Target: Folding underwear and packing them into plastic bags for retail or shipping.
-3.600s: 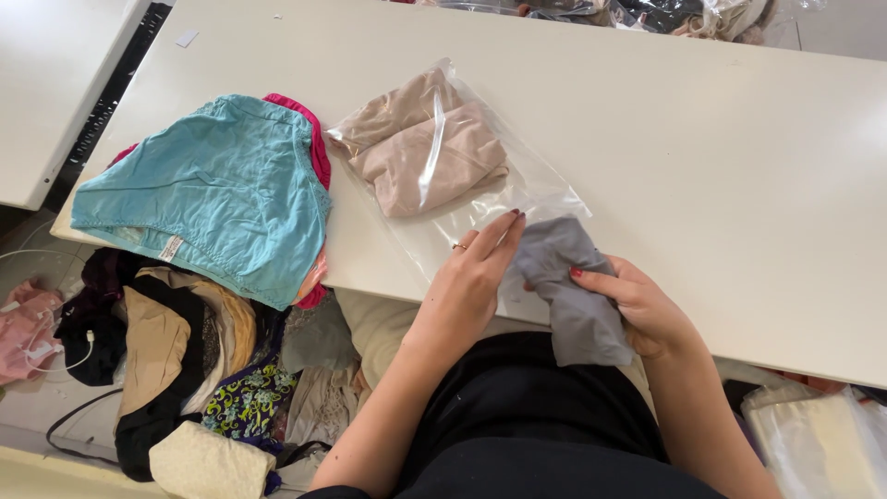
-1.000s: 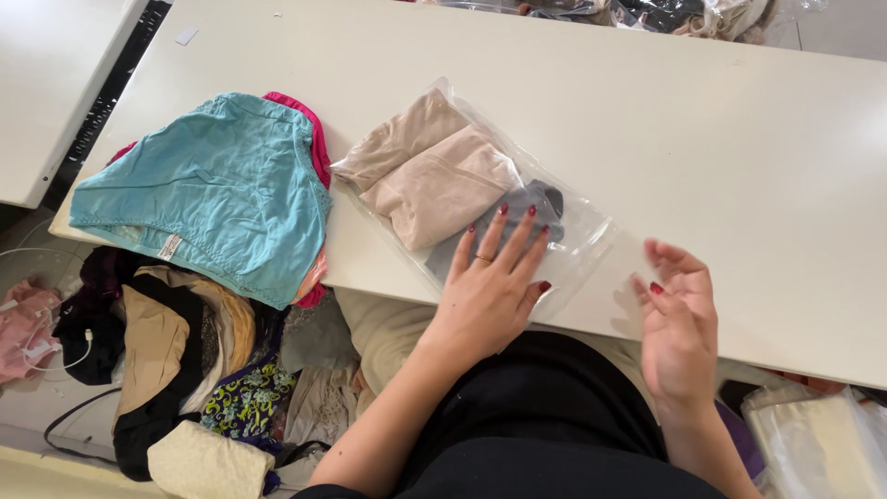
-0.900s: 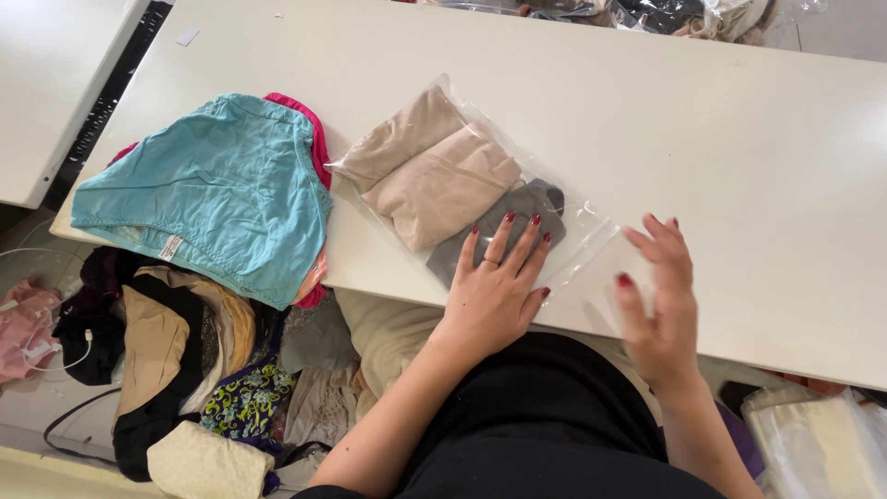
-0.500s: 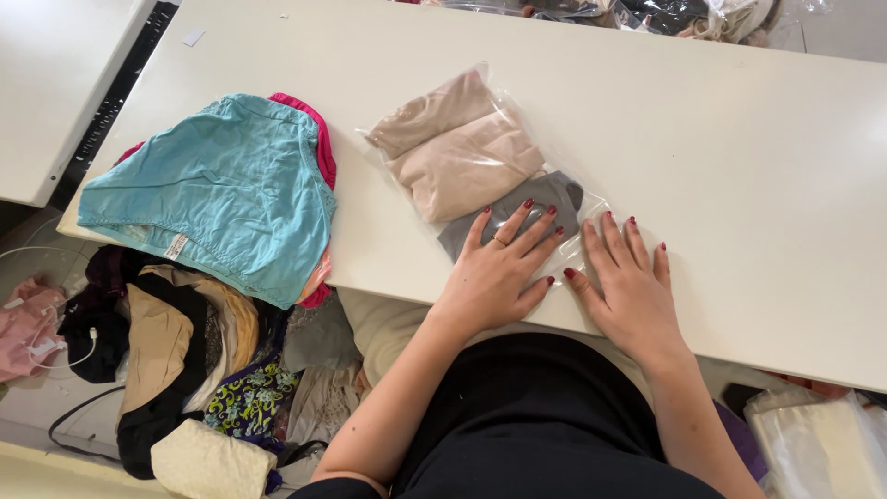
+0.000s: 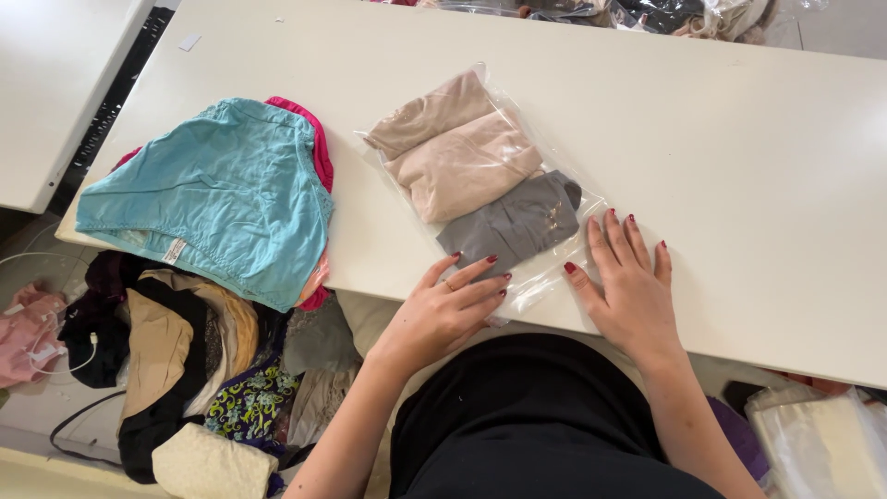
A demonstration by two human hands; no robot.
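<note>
A clear plastic bag [image 5: 554,268] lies on the white table [image 5: 739,157]. Inside it are two folded beige garments [image 5: 453,152] and one folded grey garment [image 5: 513,222] at the near end. My left hand [image 5: 453,300] rests flat at the table's near edge, fingertips on the bag's near corner just below the grey garment. My right hand [image 5: 628,286] lies flat with fingers spread, pressing the bag's open end to the right of the grey garment. Neither hand grips anything.
A turquoise garment [image 5: 212,194] lies over a pink one [image 5: 314,139] on the table's left part. Below the table edge sits a heap of mixed clothes [image 5: 185,360]. More bagged items [image 5: 647,11] line the far edge, and a clear bag [image 5: 813,444] is at lower right.
The grey garment went from my hands into the bag. My left hand slid off the grey garment back to the near edge; my right hand came down flat on the bag's end.
</note>
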